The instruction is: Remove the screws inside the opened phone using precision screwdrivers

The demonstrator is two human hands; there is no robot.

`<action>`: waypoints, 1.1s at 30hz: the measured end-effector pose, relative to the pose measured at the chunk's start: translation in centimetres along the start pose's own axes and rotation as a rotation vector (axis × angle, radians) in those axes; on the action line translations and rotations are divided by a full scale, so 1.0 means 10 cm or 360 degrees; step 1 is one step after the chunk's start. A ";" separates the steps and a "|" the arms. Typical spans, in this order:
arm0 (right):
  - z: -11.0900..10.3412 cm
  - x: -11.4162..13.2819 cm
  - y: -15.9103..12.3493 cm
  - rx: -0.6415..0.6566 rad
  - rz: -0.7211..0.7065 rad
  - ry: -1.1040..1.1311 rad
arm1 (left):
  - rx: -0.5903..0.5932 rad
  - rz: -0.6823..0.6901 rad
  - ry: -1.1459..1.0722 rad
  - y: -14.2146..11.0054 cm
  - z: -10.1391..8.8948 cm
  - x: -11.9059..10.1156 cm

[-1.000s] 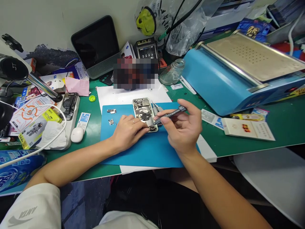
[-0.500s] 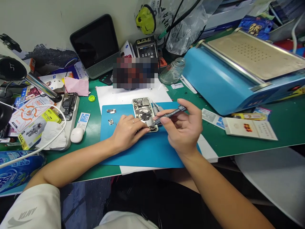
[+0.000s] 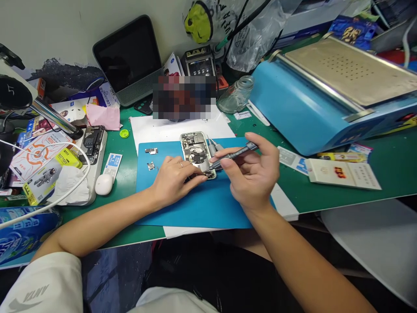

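An opened phone [image 3: 196,152] with its insides showing lies on a blue mat [image 3: 195,204]. My left hand [image 3: 174,178] rests on the mat with its fingers curled against the phone's near left edge, steadying it. My right hand [image 3: 252,174] is closed on a grey screwdriver [image 3: 233,155], whose tip touches the phone's lower end. Two small metal parts [image 3: 151,158] lie on the mat to the left of the phone.
A blue machine with a metal plate [image 3: 325,87] stands at the right. A dark tablet [image 3: 128,58] leans on the wall behind. A second opened phone [image 3: 91,141], a white mouse-like object [image 3: 104,184], boxes and a white cable crowd the left. A glass jar [image 3: 236,98] sits behind the mat.
Almost nothing moves. Both hands stay at the phone's lower end; the view tilts slightly, and the right hand with the screwdriver rises a touch.
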State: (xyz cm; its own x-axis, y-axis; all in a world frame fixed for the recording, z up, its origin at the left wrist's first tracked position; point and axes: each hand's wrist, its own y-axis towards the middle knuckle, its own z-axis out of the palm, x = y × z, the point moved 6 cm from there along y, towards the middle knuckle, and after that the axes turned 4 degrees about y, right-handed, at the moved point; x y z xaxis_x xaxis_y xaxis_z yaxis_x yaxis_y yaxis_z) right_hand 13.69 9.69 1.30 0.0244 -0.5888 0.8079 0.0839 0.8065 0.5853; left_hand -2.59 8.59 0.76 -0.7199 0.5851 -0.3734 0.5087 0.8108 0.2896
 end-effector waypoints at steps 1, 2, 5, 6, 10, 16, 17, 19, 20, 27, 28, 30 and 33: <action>0.00 0.00 0.00 -0.0006 0.0001 -0.0006 | -0.0008 0.0004 -0.0003 0.00 0.00 0.00; -0.01 0.00 0.00 -0.0013 0.0001 -0.0014 | -0.0017 0.0007 -0.0003 0.00 0.00 0.00; -0.02 -0.01 0.00 -0.0035 0.0001 -0.0020 | -0.0031 0.0008 0.0019 0.00 0.01 0.00; -0.03 -0.02 0.00 -0.0037 -0.0001 -0.0011 | -0.0031 0.0010 0.0025 0.00 0.01 0.01; -0.03 -0.03 0.00 -0.0035 -0.0017 0.0009 | -0.0016 0.0017 0.0022 0.00 0.03 0.01; -0.02 -0.01 0.00 -0.0040 -0.0016 -0.0004 | 0.0016 0.0002 0.0031 0.01 0.03 0.02; -0.02 -0.01 0.00 -0.0038 -0.0014 -0.0009 | 0.0014 0.0004 0.0029 0.01 0.03 0.02; -0.02 -0.01 0.00 -0.0034 -0.0012 -0.0024 | 0.0013 0.0010 0.0026 0.00 0.03 0.02; -0.02 -0.01 0.00 -0.0032 -0.0010 -0.0030 | 0.0013 0.0012 0.0024 0.00 0.03 0.02; -0.01 -0.02 0.00 -0.0011 -0.0006 -0.0013 | -0.0012 0.0014 0.0015 0.00 0.04 0.03; -0.01 -0.02 0.00 -0.0009 -0.0006 -0.0015 | -0.0013 0.0009 0.0013 0.00 0.04 0.03; -0.01 -0.02 0.00 -0.0007 -0.0001 -0.0023 | -0.0028 0.0011 0.0005 0.00 0.04 0.03; -0.02 -0.03 0.00 -0.0002 0.0004 -0.0021 | -0.0083 0.0033 -0.0010 -0.01 0.02 0.03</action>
State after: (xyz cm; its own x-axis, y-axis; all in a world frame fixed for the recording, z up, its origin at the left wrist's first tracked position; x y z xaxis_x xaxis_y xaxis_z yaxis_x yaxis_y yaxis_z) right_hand 13.86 9.83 1.07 0.0115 -0.5863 0.8100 0.0853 0.8077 0.5834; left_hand -2.72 8.70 0.47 -0.7065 0.6019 -0.3723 0.4979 0.7965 0.3430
